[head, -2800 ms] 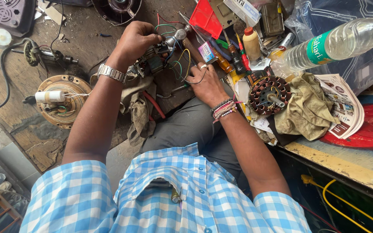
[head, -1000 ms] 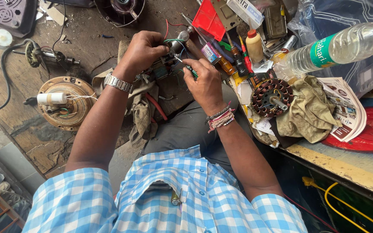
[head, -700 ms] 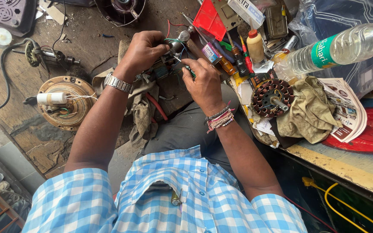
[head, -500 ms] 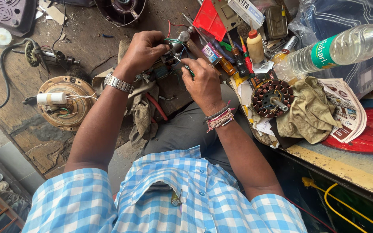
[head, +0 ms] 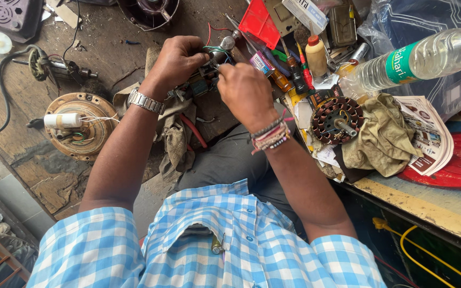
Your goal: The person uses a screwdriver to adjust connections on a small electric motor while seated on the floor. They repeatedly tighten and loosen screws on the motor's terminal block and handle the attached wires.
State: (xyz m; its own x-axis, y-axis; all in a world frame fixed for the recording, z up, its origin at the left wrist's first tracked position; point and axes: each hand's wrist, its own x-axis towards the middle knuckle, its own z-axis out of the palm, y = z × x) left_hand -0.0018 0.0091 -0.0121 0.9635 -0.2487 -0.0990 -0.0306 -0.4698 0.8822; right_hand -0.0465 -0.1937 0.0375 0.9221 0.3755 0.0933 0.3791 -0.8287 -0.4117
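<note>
Sitting between the two hands, a small wired motor part (head: 205, 81) with green, red and dark wires is held over the dark wooden surface (head: 108, 58), just above a dirty rag (head: 174, 136). The left hand (head: 176, 60), with a metal watch on its wrist, has its grip clenched around the top of the part. The right hand (head: 245, 92), with bead bracelets on its wrist, meets it from the other side, fingertips pinched at the wires; what exactly they pinch is hidden. To the left lies a round fan motor housing (head: 79, 125) with a white cylinder on top. To the right, a copper-wound stator (head: 337, 120) rests against a tan cloth (head: 382, 138), near a folded leaflet (head: 428, 138). Beyond the hands are screwdrivers (head: 292, 66), a red plastic piece (head: 260, 22), a small bottle with an orange cap (head: 316, 53) and a clear plastic water bottle (head: 417, 58) lying on its side.
</note>
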